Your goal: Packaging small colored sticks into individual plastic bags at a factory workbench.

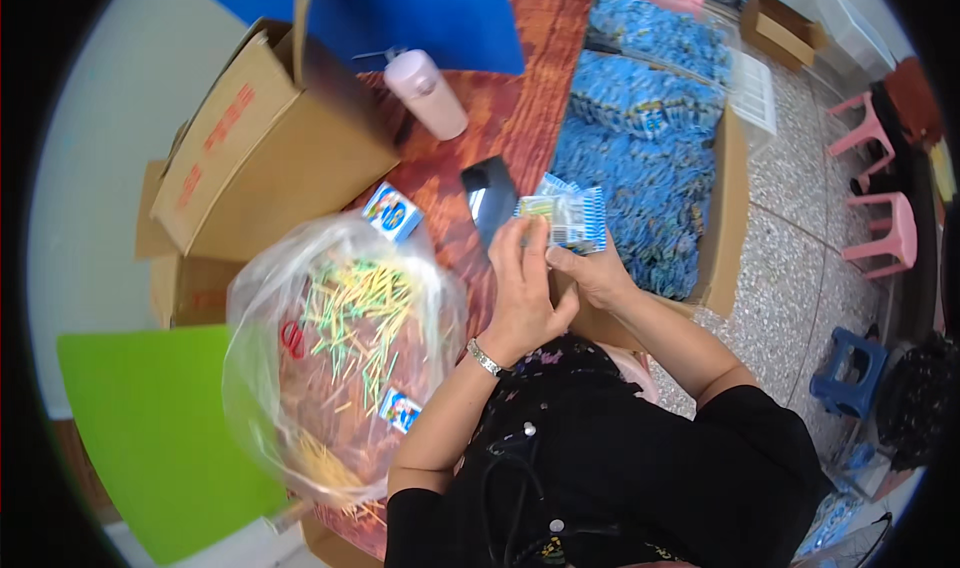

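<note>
Near the middle, a small clear plastic packet (575, 220) with blue-striped ends and something pale yellow-green inside is held between my hands. My right hand (600, 274) is closed on it from below and the right, thumb on its near edge. The fingertips of my left hand (525, 288) press on the packet's left part. Left of my hands lies a large clear plastic bag (250, 318), opened wide, with thin yellow and green sticks (365, 303) in it. Just beyond my left hand is a dark, flat, phone-like object (487, 193).
To the right, a cardboard box (735, 208) is heaped with blue-striped packets (640, 168). Cardboard boxes (260, 138) and a pink bottle (428, 95) stand at far left. A small blue-white box (392, 213) lies beyond the bag. Pink stools (885, 233) and a blue stool (848, 373) stand right.
</note>
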A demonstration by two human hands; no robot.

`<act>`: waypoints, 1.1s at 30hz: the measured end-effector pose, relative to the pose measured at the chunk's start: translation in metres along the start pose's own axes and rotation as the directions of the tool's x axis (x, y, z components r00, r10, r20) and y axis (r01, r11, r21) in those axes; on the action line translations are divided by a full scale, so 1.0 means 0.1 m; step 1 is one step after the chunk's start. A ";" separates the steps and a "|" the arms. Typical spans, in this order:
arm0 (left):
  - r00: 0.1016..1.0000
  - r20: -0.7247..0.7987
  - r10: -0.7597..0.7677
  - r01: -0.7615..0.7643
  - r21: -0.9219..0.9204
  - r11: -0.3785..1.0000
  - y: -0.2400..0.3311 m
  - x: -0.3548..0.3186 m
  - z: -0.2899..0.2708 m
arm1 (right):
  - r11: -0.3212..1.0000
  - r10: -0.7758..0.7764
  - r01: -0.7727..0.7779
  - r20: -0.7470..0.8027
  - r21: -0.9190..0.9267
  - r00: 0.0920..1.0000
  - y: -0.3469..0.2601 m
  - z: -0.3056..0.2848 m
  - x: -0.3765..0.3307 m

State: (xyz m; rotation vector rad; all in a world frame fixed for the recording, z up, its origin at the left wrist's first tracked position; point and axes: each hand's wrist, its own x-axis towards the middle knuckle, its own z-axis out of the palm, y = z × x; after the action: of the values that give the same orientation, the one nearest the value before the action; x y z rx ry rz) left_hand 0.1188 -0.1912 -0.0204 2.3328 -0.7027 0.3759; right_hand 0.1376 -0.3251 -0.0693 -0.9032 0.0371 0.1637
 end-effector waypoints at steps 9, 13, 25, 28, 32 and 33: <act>0.981 0.191 0.034 0.065 -0.489 0.870 -0.10 0.73 0.92 | 0.978 -0.173 0.201 -0.311 0.061 0.935 -0.25 -1.12 0.25; 0.959 0.283 0.001 0.200 -0.679 0.706 -0.13 0.97 1.22 | 0.976 -0.185 0.213 -0.330 0.050 0.926 -0.39 -1.47 0.26; 0.789 0.596 -0.150 0.544 -0.564 0.621 -0.53 1.64 1.40 | 0.994 0.071 -0.073 -0.020 -0.076 0.997 -0.57 -1.76 0.30; 0.841 0.508 -0.187 0.455 -0.476 0.753 -0.47 1.65 1.36 | 0.988 0.147 -0.145 0.023 -0.053 0.989 -0.58 -1.79 0.34; 0.933 0.322 -0.159 0.283 -0.388 0.877 -0.23 1.68 1.41 | 0.987 0.139 -0.137 0.020 -0.089 0.990 -0.63 -1.77 0.37; 0.954 0.254 -0.160 0.252 -0.386 0.888 -0.17 1.68 1.45 | 0.991 0.129 -0.128 0.020 -0.048 0.991 -0.65 -1.76 0.39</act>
State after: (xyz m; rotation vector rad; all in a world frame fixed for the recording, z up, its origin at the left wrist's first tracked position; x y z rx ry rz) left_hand 0.2770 -0.3426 -0.0632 2.0255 -0.5592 -0.1210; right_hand 0.1923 -0.4975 -0.1319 -0.9460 0.0704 0.2958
